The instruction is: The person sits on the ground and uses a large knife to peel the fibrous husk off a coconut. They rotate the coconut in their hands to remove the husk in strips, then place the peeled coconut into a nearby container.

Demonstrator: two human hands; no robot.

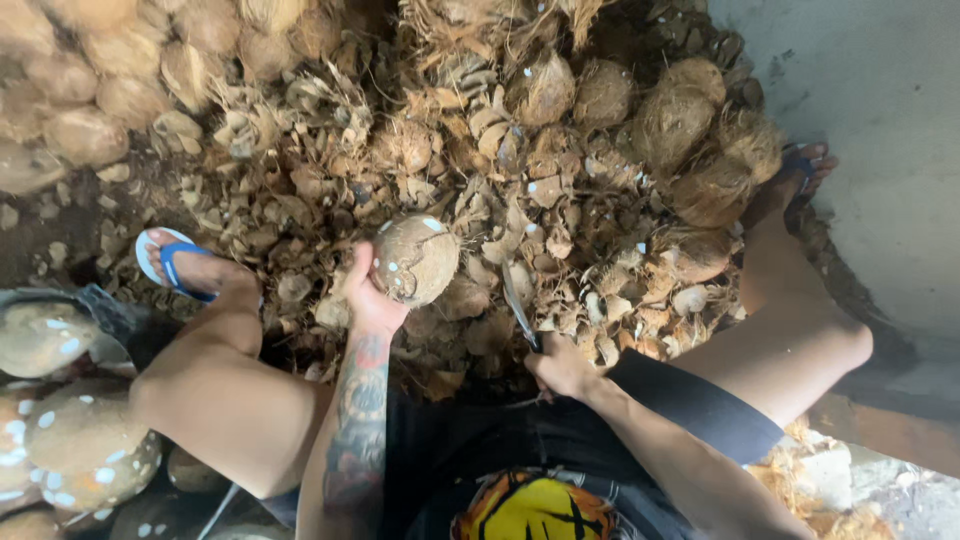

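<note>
The left hand (372,300) cups a round brown husked coconut (415,258) above the husk heap (560,210), steadying it. The right hand (560,368), grip clenched, holds a short dark-handled knife (518,308) beside it.

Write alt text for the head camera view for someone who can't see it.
Seated person's left hand holds a round brown husked coconut while the right hand grips a short dark-handled knife, above a heap of fibrous coconut husk scraps.

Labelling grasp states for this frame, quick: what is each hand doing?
Left hand: closed on round brown husked coconut.
Right hand: closed on handle of grey-bladed knife.
</note>
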